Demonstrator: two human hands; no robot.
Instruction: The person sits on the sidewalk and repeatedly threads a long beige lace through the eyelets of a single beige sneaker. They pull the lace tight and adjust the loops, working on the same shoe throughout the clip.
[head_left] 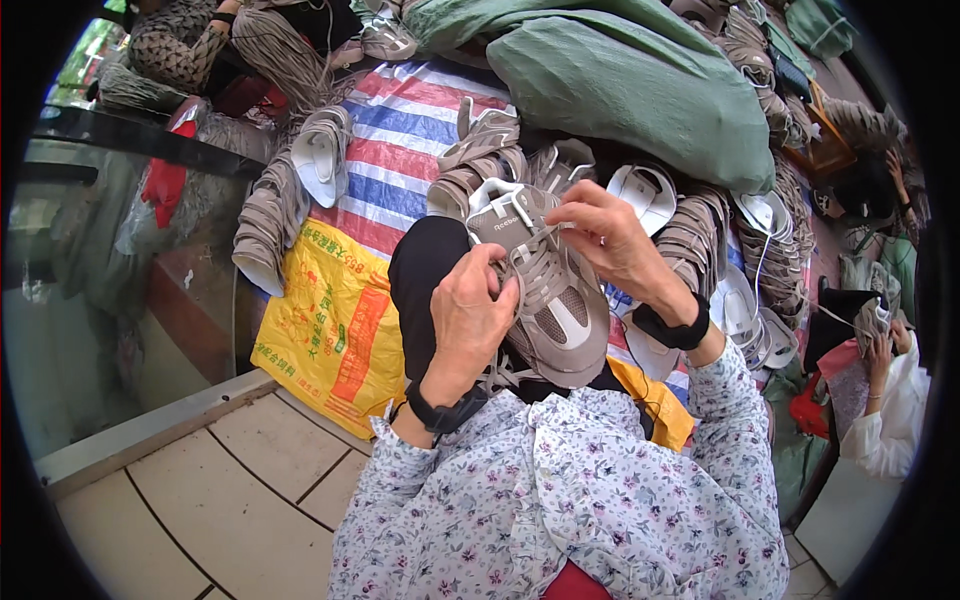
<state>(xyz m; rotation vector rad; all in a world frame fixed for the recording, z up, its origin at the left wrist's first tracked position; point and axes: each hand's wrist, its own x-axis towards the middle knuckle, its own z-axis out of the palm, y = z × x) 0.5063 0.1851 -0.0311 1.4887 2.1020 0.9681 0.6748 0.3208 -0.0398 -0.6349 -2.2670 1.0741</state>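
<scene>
A beige-grey sneaker upper (560, 320) with mesh panels and pale overlays lies across my lap, its toe toward me. A beige shoelace (545, 283) crosses the lower part of its tongue (505, 232). At the left edge of the lacing, my left hand (472, 315) is closed, thumb and fingers curled together against the upper; what they pinch is hidden. My right hand (612, 245) pinches the shoelace near the top eyelets on the right side, its fingertips close together.
Stacked shoe uppers (270, 225) stand at left, with another stack (700, 235) at right. A striped tarp (395, 150) lies beneath; a yellow sack (330, 325) lies left of my knee. Green sacks (640, 95) bulge behind. At far right, another person's hands (885, 360) hold a shoe upper.
</scene>
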